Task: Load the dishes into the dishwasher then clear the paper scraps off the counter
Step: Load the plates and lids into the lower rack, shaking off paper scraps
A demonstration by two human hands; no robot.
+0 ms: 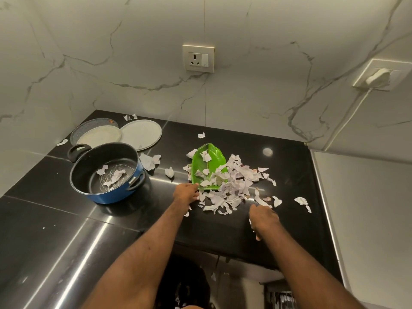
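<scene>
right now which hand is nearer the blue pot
Left. The left hand sits right of the pot by the green tray; the right hand is farther right, beside the scraps.

On a black counter [66,219], a green tray [208,166] lies half buried in a pile of torn paper scraps [231,188], and the left hand [186,192] holds its near left corner. The right hand [264,216] sits knuckles-up at the pile's near right edge, fingers curled under; whether they hold paper is unclear. Left of the tray stands a blue pot [111,196] with a few scraps inside, with plates [140,134] behind it.
</scene>
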